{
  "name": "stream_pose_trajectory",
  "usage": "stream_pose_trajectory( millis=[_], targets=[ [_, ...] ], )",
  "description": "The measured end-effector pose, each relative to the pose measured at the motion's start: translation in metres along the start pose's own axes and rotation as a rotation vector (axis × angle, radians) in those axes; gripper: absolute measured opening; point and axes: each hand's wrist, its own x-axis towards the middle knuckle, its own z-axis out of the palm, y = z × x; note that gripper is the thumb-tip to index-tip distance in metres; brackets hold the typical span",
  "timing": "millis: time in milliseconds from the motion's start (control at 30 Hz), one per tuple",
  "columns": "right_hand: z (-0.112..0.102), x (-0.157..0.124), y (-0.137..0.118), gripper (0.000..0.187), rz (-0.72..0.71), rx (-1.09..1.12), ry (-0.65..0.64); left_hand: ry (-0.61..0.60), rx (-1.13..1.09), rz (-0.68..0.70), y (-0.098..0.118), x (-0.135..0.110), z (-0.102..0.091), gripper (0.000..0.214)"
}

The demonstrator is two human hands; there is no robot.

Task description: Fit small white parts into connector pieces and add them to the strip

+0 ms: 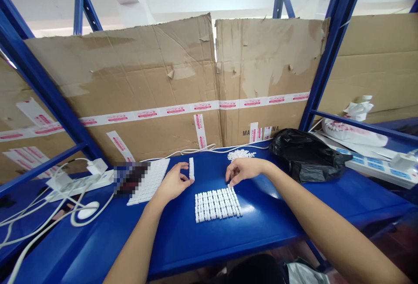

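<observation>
White plastic pieces sit in tight rows on the blue steel bench. What worries you on my feed?

— The right hand: its fingertips are pinched down at the rows' far corner, though I can't tell whether they have hold of a piece. One nudge there could skew the rows.

— And the left hand?

— Half-curled, fingers at an upright white strip, grip unclear. Knock that and it could topple, perhaps into the loose pile beyond.
</observation>
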Motion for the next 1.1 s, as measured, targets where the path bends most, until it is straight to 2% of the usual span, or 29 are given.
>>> stream_pose_trajectory(
  millis=[100, 233, 333, 433, 633, 767, 933, 1100],
  targets=[
    [0.002, 0.006, 0.003, 0.036, -0.034, -0.051, 0.075, 0.081, 0.117, 0.064, 0.003, -0.001, -0.001, 0.043],
    [0.006, 0.015, 0.004, 0.023, -0.065, -0.203, 0.324, 0.2, 0.164, 0.173, 0.015, -0.001, 0.004, 0.022],
    [0.011, 0.019, 0.003, 0.025, -0.094, -0.262, 0.337, 0.226, 0.133, 0.24, 0.027, -0.003, 0.012, 0.017],
    [0.019, 0.023, -0.002, 0.022, -0.12, -0.281, 0.357, 0.188, 0.033, 0.247, 0.034, -0.006, 0.021, 0.019],
    [0.041, 0.033, -0.028, 0.024, -0.347, -0.165, 0.588, -0.04, -0.547, 0.091, 0.04, -0.006, 0.038, 0.041],
    [0.055, 0.039, -0.041, 0.034, -0.445, -0.113, 0.699, -0.16, -0.743, 0.038, 0.046, -0.008, 0.037, 0.047],
    [0.064, 0.042, -0.045, 0.031, -0.482, -0.111, 0.779, -0.13, -0.965, -0.085, 0.045, -0.008, 0.031, 0.043],
    [0.067, 0.044, -0.048, 0.016, -0.46, -0.368, 0.894, -0.062, -1.116, -0.206, 0.039, -0.004, 0.034, 0.029]
  ],
)
